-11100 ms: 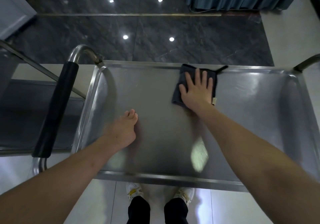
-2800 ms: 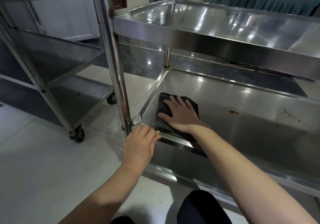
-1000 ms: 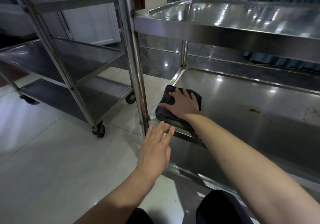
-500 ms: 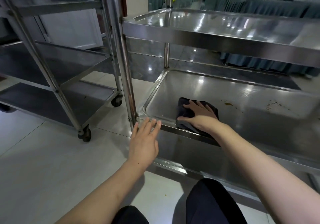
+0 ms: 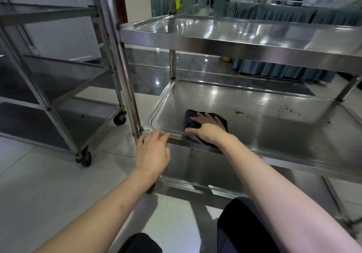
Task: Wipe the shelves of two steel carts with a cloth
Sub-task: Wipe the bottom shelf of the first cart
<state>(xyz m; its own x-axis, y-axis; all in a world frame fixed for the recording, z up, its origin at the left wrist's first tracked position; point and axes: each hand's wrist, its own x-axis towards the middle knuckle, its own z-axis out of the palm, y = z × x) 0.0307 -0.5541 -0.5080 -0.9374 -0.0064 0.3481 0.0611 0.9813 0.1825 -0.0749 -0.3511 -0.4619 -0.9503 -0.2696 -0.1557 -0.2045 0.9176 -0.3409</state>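
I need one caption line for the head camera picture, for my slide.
Right hand presses dark cloth on the cart's middle shelf, left hand at its front rim, brown stains ahead.

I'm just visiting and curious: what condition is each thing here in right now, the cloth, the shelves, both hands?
cloth: lying flat on the middle shelf, pressed under the right hand.
right hand: fingers spread flat on the cloth.
left hand: open, fingertips at the shelf's front rim.
middle shelf: brown stains to the right of the cloth.
top shelf: bare, shiny.
second cart: standing to the left, untouched.
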